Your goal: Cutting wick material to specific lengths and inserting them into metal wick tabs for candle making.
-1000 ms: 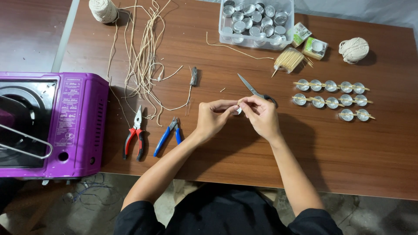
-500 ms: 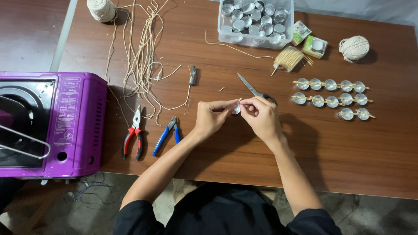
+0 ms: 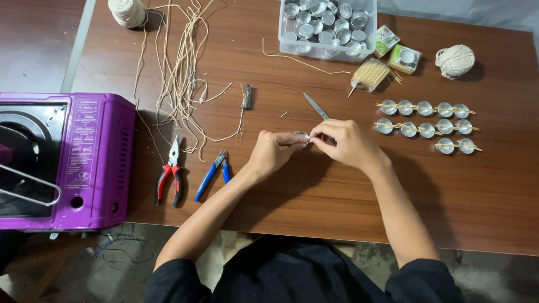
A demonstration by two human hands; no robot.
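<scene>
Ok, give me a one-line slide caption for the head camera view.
Both hands, left hand and right hand, pinch a small metal cup over a wooden table, pliers nearby.

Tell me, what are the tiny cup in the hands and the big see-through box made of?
The tiny cup, pinched between the left hand and right hand, looks like thin shiny metal, probably aluminium: it glints silver. The box seems clear plastic, since the cups inside show through its walls.
</scene>
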